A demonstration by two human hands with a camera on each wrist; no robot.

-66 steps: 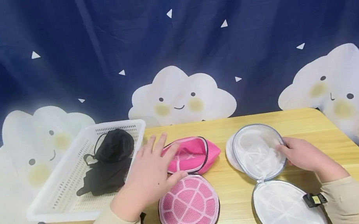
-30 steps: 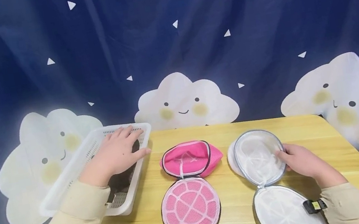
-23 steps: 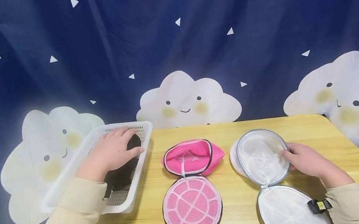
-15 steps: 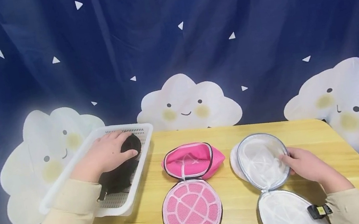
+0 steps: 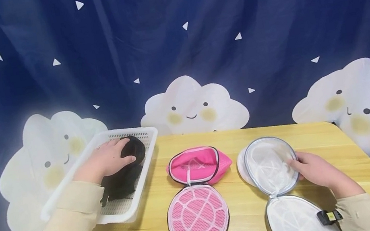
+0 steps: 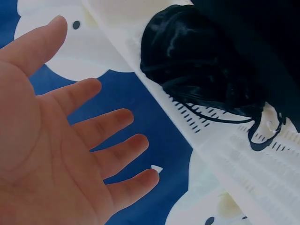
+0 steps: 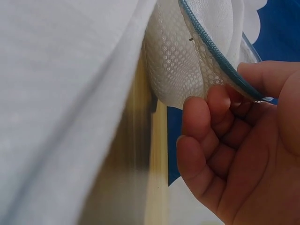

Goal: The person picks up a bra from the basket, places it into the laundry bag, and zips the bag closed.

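In the head view my left hand (image 5: 106,160) is over the white basket (image 5: 128,216), just beside a black bra (image 5: 135,150). Its fingers are extended and spread in the left wrist view, and they hold nothing; the bra's rounded cup (image 6: 187,51) and thin strap show beyond them. On the right, my right hand (image 5: 317,169) pinches the blue-edged rim of a white mesh laundry bag (image 5: 267,167) between thumb and fingers. The bag stands unzipped, its round lid (image 5: 294,219) folded down toward me. Up close, the mesh wall (image 7: 176,70) hangs beside my curled fingers.
Between my hands a pink mesh laundry bag (image 5: 197,164) lies unzipped, with its round lid (image 5: 198,217) flat on the wooden table (image 5: 239,221). A dark blue curtain (image 5: 210,25) with cloud prints hangs behind the table.
My left hand has gone from beside the pink bag to over the basket, then drawn slightly left, showing more of the bra. My right hand keeps its hold on the white bag's rim.
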